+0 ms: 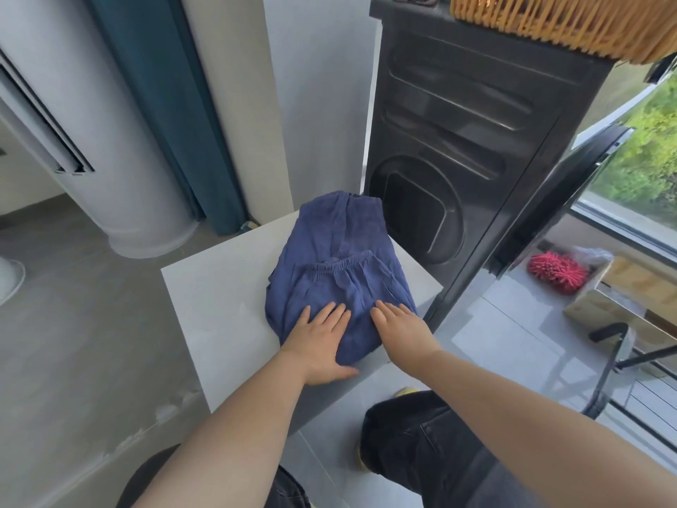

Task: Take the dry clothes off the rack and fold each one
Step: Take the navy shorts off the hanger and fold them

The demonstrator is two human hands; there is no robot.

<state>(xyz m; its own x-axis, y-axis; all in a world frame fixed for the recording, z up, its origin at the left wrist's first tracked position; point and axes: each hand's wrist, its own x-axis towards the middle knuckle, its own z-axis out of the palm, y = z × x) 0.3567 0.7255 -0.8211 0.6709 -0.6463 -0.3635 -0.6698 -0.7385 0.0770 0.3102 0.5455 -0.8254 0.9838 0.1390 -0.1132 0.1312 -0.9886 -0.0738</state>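
Observation:
Folded blue shorts with an elastic waistband lie on a light grey block-shaped table. My left hand presses flat on the near left part of the cloth, fingers straight, thumb on the table by the fold's edge. Beside it, my right hand lies flat on the near right part, fingers straight and pointing away from me. Both palms cover the near edge of the fold. No drying rack is in view.
A dark washing machine stands right behind the table, with a wicker basket on top. A white column and a teal curtain are at the left. At the right are a window, a cardboard box with a pink mop head and a black stand.

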